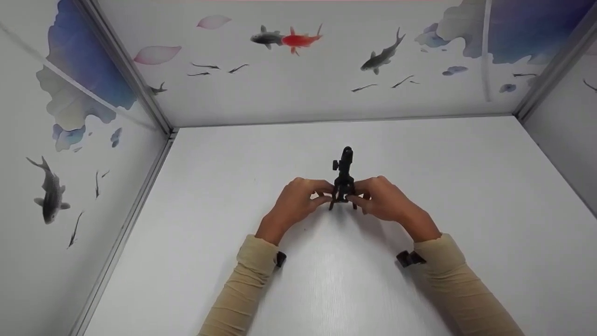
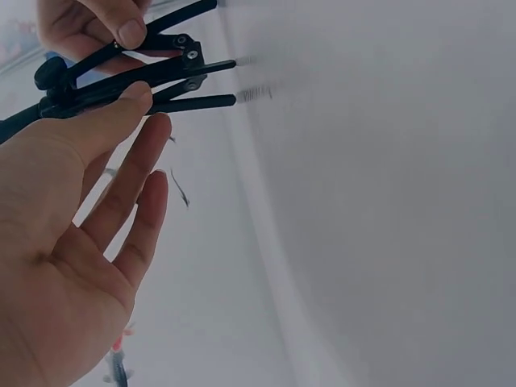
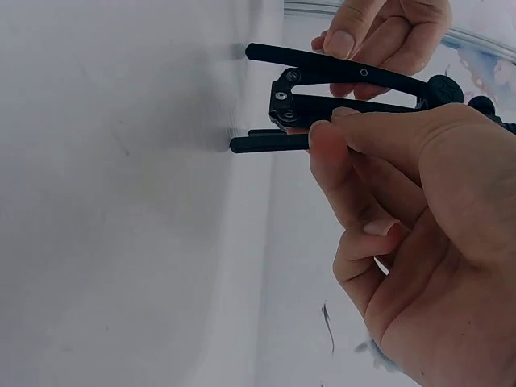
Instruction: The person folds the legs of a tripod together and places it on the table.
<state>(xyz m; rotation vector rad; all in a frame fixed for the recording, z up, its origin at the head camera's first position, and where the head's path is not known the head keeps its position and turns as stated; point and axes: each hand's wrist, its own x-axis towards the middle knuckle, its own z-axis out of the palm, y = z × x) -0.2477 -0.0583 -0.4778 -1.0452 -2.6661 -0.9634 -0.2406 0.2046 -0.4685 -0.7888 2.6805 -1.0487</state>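
Note:
A small black tripod [image 1: 345, 169] stands upright over the white table, its legs pointing down and partly spread. My left hand [image 1: 298, 199] pinches one leg between thumb and index finger, the other fingers reaching loosely below in the left wrist view. From the other side, my right hand [image 1: 385, 198] pinches another leg with thumb and index finger. The hinged braces between the legs show in the left wrist view, along with a round knob [image 2: 51, 72] on the column. In the right wrist view the leg tips [image 3: 242, 145] lie close over the tabletop.
The white table [image 1: 224, 163] is bounded by a back wall [image 1: 303, 93] and side panels printed with fish and lotus leaves. Grey metal rails [image 1: 163, 116] run along the corners. Dark wrist cameras [image 1: 410, 259] sit at both sleeve cuffs.

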